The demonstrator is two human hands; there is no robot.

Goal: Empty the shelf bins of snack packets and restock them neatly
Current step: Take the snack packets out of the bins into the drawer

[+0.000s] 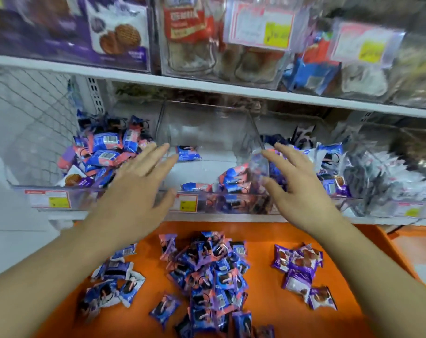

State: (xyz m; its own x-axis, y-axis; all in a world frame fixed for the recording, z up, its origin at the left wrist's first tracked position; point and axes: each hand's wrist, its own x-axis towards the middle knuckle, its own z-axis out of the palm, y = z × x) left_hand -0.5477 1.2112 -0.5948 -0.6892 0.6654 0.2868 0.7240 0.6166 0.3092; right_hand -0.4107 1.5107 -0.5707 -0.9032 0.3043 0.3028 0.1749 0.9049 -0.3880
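Head view: the clear middle bin (pixel 207 142) on the shelf holds only a few blue snack packets (pixel 234 182); left hand (pixel 136 189) and right hand (pixel 297 186) reach in open, empty; a hasty sweep could scatter packets off the orange surface (pixel 263 284) below.

A white shelf board (pixel 207 87) runs across the upper part of the view, with a second white shelf (pixel 231 217) below it. At the left stands a white wire mesh panel (pixel 29 118) beside a slotted upright (pixel 95 96) (both blurred). An orange table (pixel 268 301) fills the foreground under bright, even light.
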